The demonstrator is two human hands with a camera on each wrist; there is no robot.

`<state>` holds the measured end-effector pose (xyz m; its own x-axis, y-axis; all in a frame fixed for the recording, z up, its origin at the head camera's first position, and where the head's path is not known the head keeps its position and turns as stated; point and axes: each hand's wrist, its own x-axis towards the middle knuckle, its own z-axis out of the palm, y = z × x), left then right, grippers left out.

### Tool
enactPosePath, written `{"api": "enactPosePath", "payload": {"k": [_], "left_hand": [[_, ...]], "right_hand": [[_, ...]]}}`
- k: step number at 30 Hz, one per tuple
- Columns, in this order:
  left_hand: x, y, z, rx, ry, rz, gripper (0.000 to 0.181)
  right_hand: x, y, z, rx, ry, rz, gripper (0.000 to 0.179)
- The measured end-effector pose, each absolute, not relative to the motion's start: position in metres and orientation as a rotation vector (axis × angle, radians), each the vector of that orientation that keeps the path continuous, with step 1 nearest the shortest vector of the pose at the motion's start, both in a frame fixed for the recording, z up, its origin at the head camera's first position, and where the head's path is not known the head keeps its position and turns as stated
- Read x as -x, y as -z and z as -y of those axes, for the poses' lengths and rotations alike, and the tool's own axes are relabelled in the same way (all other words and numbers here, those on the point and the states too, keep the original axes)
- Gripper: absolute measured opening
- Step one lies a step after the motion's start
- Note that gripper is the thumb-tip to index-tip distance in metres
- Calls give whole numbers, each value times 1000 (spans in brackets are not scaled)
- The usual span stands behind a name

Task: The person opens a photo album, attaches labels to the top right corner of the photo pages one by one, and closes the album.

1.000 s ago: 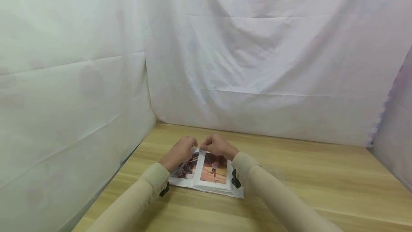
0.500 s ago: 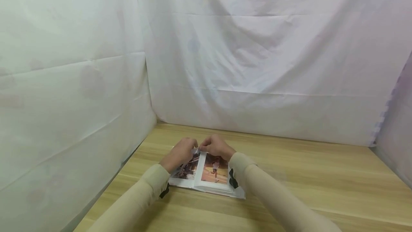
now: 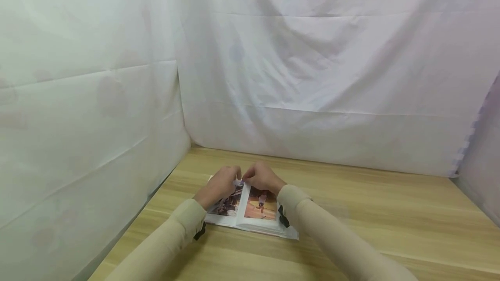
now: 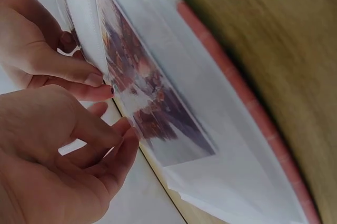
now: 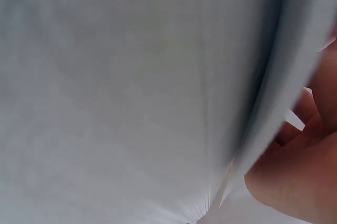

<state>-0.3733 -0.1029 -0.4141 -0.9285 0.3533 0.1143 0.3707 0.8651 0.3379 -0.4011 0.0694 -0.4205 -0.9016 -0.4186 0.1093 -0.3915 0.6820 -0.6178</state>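
Left hand (image 3: 220, 182) pinches the far edge of the photo album's (image 3: 241, 209) left page; right hand (image 3: 262, 177) pinches beside the spine. Album lies open (photographs facing up) on the tabletop (image 3: 390, 211), nearer its left edge.

The album (image 3: 240, 211) has smooth, paper-like pages (image 4: 221, 113) and a glossy picture (image 4: 158, 98). The table (image 3: 371, 211) shows smooth wood grain. Creased cloth makes the hanging sheets (image 3: 312, 77), soft matt cloth the sleeves (image 3: 332, 233).
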Motion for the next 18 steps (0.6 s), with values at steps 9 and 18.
{"api": "enactPosePath", "payload": {"k": [9, 18], "left_hand": [[372, 417, 103, 667, 454, 2975, 45], [369, 416, 104, 635, 440, 2979, 36]], "right_hand": [[401, 420, -71, 738, 934, -2879, 22], [402, 419, -104, 638, 1182, -2770, 27]]}}
